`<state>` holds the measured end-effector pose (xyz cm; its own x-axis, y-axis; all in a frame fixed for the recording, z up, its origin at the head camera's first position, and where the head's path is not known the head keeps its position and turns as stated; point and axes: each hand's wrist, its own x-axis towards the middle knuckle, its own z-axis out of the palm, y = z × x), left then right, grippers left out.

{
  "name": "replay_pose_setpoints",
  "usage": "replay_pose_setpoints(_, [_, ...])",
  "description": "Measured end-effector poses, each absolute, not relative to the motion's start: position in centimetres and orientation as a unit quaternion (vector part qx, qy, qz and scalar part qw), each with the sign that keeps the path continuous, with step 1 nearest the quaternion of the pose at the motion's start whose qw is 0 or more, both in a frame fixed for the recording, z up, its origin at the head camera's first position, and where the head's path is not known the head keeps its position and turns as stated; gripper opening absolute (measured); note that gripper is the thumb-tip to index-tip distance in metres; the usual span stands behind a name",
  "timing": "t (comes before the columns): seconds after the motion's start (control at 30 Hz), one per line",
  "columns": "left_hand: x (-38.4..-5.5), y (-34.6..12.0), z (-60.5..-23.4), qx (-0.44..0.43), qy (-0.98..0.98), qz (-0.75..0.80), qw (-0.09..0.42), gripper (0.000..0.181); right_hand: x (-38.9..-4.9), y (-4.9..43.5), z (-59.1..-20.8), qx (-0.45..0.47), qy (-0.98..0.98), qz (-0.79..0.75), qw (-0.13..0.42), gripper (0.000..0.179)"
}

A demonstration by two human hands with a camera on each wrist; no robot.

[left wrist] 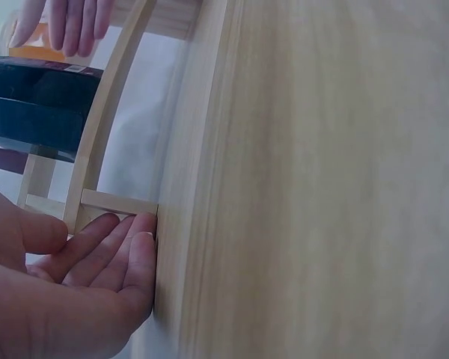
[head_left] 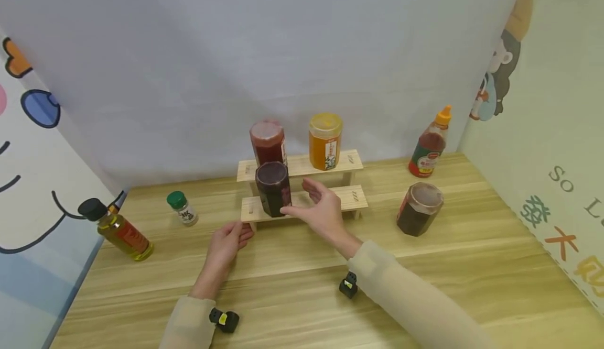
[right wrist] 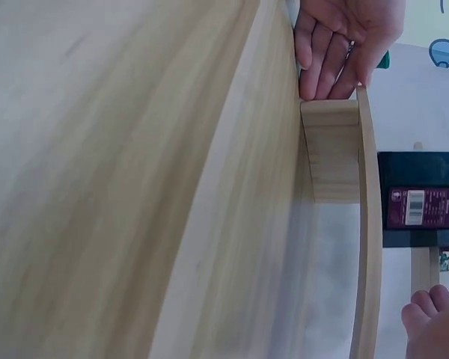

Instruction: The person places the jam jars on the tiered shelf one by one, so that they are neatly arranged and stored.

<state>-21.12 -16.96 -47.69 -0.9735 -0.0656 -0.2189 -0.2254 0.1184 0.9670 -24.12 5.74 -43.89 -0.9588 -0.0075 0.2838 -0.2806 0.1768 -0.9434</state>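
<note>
A two-tier wooden rack (head_left: 351, 198) stands against the back, with a dark jar (head_left: 274, 192) upright on its lower board. My left hand (head_left: 225, 244) is at the left end of that board; in the left wrist view, its extended fingers (left wrist: 105, 258) touch the rack's leg and the thumb lies by the board's end. Just right of the dark jar, my right hand (head_left: 323, 213) has thumb and fingers spread apart, the thumb tip overlapping the jar's lower edge. In the right wrist view a purple label (right wrist: 426, 208) shows on the jar, apart from the curled fingertips.
On the upper board stand a red jar (head_left: 268, 142) and an orange-yellow jar (head_left: 325, 142). At right are another dark jar (head_left: 419, 210) and a sauce squeeze bottle (head_left: 428, 147). A green-capped shaker (head_left: 182, 208) and an oil bottle (head_left: 120, 232) stand at left.
</note>
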Motion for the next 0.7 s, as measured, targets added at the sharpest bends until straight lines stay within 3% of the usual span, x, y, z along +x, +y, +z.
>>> replay_pose_setpoints(0.4, [-20.6, -17.1, -48.1, -0.101, 0.744, 0.657, 0.066, 0.043, -22.4, 9.3, -44.7, 0.101, -0.787, 0.598, 0.115, 0.083])
replay_pose_setpoints(0.7, [-21.0, -17.1, -47.8, -0.093, 0.739, 0.664, 0.063, 0.044, -19.6, 11.5, -40.4, 0.126, -0.795, 0.581, 0.120, 0.074])
